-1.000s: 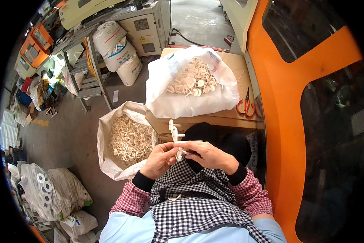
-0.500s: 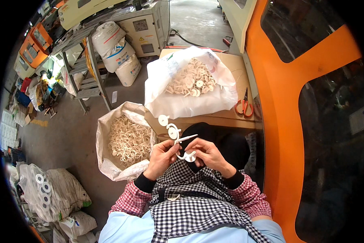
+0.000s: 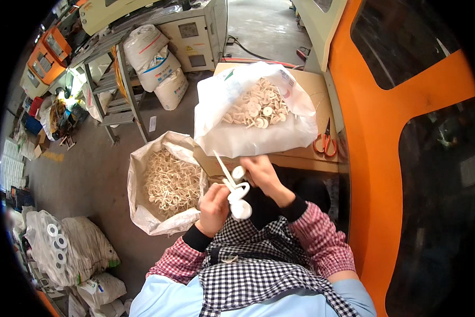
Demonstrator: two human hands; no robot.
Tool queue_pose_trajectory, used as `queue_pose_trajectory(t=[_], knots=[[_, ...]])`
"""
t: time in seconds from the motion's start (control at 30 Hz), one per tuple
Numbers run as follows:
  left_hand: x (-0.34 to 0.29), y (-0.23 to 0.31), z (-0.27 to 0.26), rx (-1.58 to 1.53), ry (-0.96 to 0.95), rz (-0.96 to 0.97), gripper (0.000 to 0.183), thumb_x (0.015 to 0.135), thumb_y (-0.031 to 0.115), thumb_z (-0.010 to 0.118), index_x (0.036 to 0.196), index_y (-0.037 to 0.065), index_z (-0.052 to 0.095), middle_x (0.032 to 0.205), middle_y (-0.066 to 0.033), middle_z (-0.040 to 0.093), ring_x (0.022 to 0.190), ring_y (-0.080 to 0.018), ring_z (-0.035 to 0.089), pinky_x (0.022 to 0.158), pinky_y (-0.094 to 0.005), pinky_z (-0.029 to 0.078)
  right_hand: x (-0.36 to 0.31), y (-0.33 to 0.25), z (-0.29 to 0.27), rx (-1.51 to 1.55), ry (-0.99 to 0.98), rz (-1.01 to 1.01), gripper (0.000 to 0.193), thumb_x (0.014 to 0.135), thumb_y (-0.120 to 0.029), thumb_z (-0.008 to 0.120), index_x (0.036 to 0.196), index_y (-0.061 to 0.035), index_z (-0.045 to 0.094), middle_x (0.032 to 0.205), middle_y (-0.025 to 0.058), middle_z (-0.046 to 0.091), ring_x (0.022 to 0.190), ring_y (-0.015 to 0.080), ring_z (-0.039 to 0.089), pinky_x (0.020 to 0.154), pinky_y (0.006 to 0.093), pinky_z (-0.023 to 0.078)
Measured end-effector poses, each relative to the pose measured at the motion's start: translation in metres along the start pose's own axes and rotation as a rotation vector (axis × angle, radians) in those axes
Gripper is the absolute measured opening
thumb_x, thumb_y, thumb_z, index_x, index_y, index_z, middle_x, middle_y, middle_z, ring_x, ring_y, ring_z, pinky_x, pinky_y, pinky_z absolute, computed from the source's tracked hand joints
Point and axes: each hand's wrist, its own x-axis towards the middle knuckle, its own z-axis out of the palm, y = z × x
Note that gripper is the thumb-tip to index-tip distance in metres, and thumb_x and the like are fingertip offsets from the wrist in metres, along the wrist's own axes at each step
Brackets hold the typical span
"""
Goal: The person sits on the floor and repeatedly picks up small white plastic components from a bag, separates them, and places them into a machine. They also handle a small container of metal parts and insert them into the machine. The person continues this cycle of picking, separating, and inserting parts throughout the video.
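A white moulded plastic runner (image 3: 241,208) with a long spike, curved arms and round disc parts hangs between my hands. My left hand (image 3: 213,211) pinches it near the base of the spike. At the right end my right hand (image 3: 264,175) is closed around a white disc part (image 3: 238,173); its fingertips are blurred. Just beyond my hands stands an open white bag (image 3: 232,143) of loose disc parts (image 3: 261,103). Beside my left hand is another open bag (image 3: 138,208), full of thin curved runners (image 3: 170,182).
Red-handled snips (image 3: 325,143) lie on the cardboard-covered table (image 3: 311,84), right of the disc bag. An orange machine (image 3: 372,158) stands close on my right. Filled sacks (image 3: 155,66) lean by a metal rack (image 3: 126,90). More sacks (image 3: 89,248) lie at the lower left.
The runner has been turned, so its spike now points up and away and its discs hang nearer me. My right hand has moved up and away to another disc.
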Motion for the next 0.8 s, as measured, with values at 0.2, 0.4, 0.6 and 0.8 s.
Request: queue_pose_trajectory(t=[0.2,0.4,0.6,0.8], knots=[[0.027,-0.007,-0.002,-0.394,0.133,-0.579,0.006,0.087,0.003,0.057,0.087,-0.003,0.060,0.073,-0.0042,0.059,0.055,-0.0089,0.050,0.050,-0.0216,0.039,0.080,-0.028,-0.008,-0.132,-0.194,-0.159,0.035,0.093,-0.029,0.051,0.076,0.0018,0.058,0.060,0.0036,0.055,0.053,0.0128,0.056,0.049,0.0236,0.045],[0.029,-0.020,0.009,-1.008,0.190,-0.893,0.017,0.089,0.017,0.060,0.091,0.000,0.062,0.074,-0.0018,0.061,0.055,-0.0041,0.050,0.048,-0.0161,0.038,0.006,0.006,-0.019,0.207,-0.512,-0.258,0.032,0.095,-0.020,0.048,0.120,0.0006,0.048,0.114,0.0084,0.054,0.108,0.0145,0.050,0.090,0.0277,0.042],[0.025,-0.013,0.014,-1.030,0.151,-0.969,0.014,0.089,0.013,0.059,0.092,0.000,0.062,0.072,-0.0012,0.059,0.053,-0.0051,0.050,0.047,-0.0175,0.038,-0.033,-0.001,-0.016,-0.170,-0.333,-0.337,0.019,0.094,-0.014,0.050,0.089,0.0028,0.056,0.069,0.0036,0.059,0.059,0.0089,0.056,0.054,0.0223,0.046],[0.013,-0.011,-0.008,-0.065,0.141,-0.265,0.008,0.083,-0.003,0.059,0.091,-0.003,0.061,0.071,-0.0088,0.056,0.055,-0.0132,0.052,0.049,-0.0238,0.041,-0.013,0.006,-0.028,-0.117,-0.464,0.079,0.037,0.096,-0.031,0.042,0.077,-0.0024,0.056,0.053,0.0007,0.049,0.038,0.0089,0.043,0.036,0.0220,0.032]])
